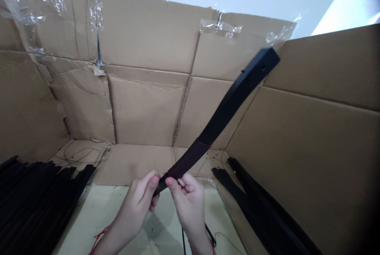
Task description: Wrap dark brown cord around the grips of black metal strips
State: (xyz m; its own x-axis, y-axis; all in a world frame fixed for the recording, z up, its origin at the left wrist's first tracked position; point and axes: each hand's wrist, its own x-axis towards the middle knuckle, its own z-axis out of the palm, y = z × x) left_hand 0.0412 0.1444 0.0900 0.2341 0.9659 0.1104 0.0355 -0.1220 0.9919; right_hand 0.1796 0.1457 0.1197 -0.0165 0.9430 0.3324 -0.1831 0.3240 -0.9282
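A long, slightly curved black strip [230,102] slants up to the right, with small holes or pegs near its squared far end. Around its lower part sits a dark brown sleeve [190,158]. My left hand [142,193] is closed on the strip's near end, thumb on top. Close beside it, my right hand [187,195] pinches the sleeve at its lower edge, thumb on top and fingers curled underneath. The near tip of the strip is partly hidden by my left hand.
Many black strips [38,203] lie piled at the left, and a few more black strips [255,203] lean along the right side. Taped cardboard walls [145,104] enclose the pale work surface [160,231]. Loose thin threads [80,154] lie near the back left corner.
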